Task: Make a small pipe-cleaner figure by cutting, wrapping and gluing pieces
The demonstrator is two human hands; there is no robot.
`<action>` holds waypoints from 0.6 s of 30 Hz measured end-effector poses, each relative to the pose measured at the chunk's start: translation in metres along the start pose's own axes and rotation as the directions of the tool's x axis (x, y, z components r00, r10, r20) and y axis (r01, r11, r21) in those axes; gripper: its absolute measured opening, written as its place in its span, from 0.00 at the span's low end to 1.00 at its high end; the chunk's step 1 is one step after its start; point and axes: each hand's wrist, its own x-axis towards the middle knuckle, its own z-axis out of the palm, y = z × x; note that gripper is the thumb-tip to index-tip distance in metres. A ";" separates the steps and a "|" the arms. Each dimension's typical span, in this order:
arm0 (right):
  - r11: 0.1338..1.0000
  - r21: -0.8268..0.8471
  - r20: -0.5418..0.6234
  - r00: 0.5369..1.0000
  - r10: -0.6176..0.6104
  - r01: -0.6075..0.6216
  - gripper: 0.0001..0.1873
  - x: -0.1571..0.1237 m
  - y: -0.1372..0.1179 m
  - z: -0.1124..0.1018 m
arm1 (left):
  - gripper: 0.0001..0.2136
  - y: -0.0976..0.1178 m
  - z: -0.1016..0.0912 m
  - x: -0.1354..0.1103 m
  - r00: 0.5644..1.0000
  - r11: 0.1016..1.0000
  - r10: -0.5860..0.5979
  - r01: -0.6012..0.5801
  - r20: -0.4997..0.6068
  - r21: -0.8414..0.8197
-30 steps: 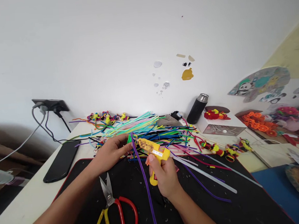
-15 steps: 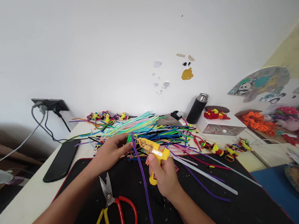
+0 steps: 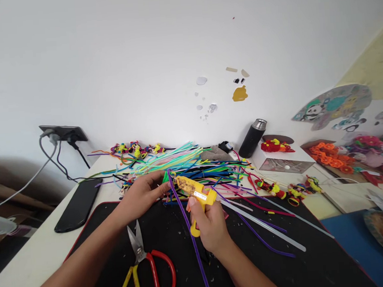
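My right hand (image 3: 211,228) is clamped round the grip of the glue gun (image 3: 195,192), forefinger up by the trigger. The gun sits over the far edge of the black mat (image 3: 287,264), its stained nozzle pointing left and far. A clear glue stick (image 3: 264,227) runs from the back of the gun, near and right across the mat.

My left hand (image 3: 142,194) is closed, fingertips pinched on the far end of the purple stem (image 3: 187,223), touching the nozzle. There is something green at those fingertips; I cannot tell what. From the pinch the purple stem trails near across the mat, passing just left of my right hand.

Scissors (image 3: 148,262) with one red and one yellow handle lie on the mat near my left forearm, blades pointing far. A pile of coloured stems (image 3: 193,163) lies just beyond both hands. A phone (image 3: 78,204) lies on the worktop (image 3: 29,267) to the left, and a dark flask (image 3: 252,138) stands far right by the wall.
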 end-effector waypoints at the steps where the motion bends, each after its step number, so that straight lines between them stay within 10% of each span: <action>1: 1.000 -0.004 0.002 1.000 0.002 -0.002 0.26 0.000 0.000 0.000 | 0.22 0.000 0.000 0.000 1.000 1.000 0.006 -0.006 -0.002 0.005; 18: 0.999 -0.045 -0.016 0.999 0.028 -0.029 0.26 -0.002 -0.001 0.001 | 0.20 0.000 0.001 0.000 0.999 0.998 0.018 -0.016 -0.037 0.064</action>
